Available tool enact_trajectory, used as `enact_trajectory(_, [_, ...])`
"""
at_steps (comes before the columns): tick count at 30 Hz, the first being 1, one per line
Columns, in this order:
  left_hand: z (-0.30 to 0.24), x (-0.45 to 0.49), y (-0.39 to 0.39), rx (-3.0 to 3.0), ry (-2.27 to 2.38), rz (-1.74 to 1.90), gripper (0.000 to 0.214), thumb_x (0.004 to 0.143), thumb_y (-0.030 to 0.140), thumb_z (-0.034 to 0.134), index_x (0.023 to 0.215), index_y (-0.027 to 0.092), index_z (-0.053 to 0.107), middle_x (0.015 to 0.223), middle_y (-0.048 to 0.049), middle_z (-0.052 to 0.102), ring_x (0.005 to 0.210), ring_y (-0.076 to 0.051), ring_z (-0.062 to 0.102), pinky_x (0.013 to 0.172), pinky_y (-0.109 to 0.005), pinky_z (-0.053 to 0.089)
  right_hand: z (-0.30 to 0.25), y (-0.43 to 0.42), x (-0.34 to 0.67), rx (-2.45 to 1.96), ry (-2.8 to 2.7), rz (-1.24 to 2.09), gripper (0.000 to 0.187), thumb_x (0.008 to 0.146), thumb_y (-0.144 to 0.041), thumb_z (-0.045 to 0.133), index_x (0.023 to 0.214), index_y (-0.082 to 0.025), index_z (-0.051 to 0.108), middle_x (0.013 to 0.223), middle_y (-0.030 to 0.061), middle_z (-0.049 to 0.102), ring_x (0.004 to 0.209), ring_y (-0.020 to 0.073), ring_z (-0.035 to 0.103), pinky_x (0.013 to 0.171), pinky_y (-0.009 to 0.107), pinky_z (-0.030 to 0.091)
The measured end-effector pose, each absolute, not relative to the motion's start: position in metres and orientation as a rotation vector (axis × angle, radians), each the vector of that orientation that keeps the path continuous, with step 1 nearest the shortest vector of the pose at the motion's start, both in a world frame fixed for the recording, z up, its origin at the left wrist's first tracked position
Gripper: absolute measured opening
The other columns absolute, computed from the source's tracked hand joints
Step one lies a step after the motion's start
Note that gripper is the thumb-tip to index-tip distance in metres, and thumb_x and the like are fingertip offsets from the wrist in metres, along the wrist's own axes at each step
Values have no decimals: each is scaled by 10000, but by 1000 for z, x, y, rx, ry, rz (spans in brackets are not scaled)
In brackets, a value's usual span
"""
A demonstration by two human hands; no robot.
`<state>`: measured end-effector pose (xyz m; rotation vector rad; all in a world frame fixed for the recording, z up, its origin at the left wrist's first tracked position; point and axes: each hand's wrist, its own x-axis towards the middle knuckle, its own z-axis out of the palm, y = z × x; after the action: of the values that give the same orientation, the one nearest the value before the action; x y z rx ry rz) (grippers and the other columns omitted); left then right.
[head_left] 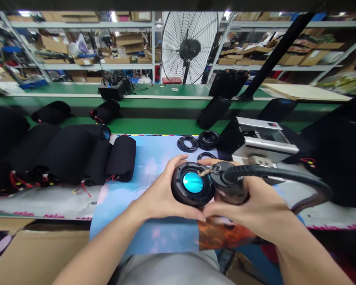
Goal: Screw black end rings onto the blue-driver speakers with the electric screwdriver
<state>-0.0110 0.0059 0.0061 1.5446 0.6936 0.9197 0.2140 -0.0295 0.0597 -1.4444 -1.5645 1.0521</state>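
Observation:
My left hand (160,198) is wrapped round a round black speaker unit (192,184) with a shiny blue centre, held face up over a blue printed mat (148,158). My right hand (255,208) grips a dark barrel-shaped tool (230,184) with a thick black hose (284,174) curving off to the right. The tool's tip touches the upper right rim of the speaker unit. Both thumbs meet below the unit.
Several black fabric-covered cylinders (77,154) with red wires lie at the left. Three black rings (188,143) sit beyond the hands, beside a grey machine (267,140). A green conveyor (166,107), a standing fan (190,47) and shelves of cartons are behind.

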Motion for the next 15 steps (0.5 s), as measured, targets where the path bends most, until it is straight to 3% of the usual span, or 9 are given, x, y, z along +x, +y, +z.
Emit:
enact_trajectory(2, [5, -11, 6, 1563, 702, 929, 1365, 499, 433, 1121, 1630, 308, 366, 1568, -165, 616, 1488, -441, 601, 1269, -615, 483, 58, -30, 213, -1467, -1615, 1012, 798, 575, -529, 1024, 1291, -280, 773, 1159, 76, 757, 1133, 319, 714, 917, 404, 651])
enact_trajectory(6, [4, -10, 5, 1578, 707, 931, 1339, 555, 382, 1102, 1643, 319, 324, 1570, -177, 594, 1463, -428, 623, 1246, -599, 509, 57, -31, 214, -1481, -1691, 926, 752, 627, -548, 993, 1309, -325, 770, 1105, 56, 757, 1034, 286, 716, 883, 412, 645])
enact_trajectory(12, [7, -9, 3, 1538, 663, 953, 1307, 588, 320, 1076, 1639, 309, 298, 1549, -178, 614, 1425, -415, 660, 1237, -587, 515, 58, -35, 209, -1527, -1709, 877, 708, 651, -535, 969, 1295, -333, 755, 1025, 38, 766, 719, 191, 666, 622, 326, 575])
enact_trajectory(15, [7, -8, 3, 1513, 636, 957, 1158, 613, 324, 1062, 1571, 303, 413, 1488, -148, 675, 1351, -406, 711, 1180, -579, 564, 63, -34, 209, -1576, -1764, 789, 646, 656, -522, 954, 1244, -320, 779, 786, 28, 708, 575, 163, 575, 475, 276, 448])
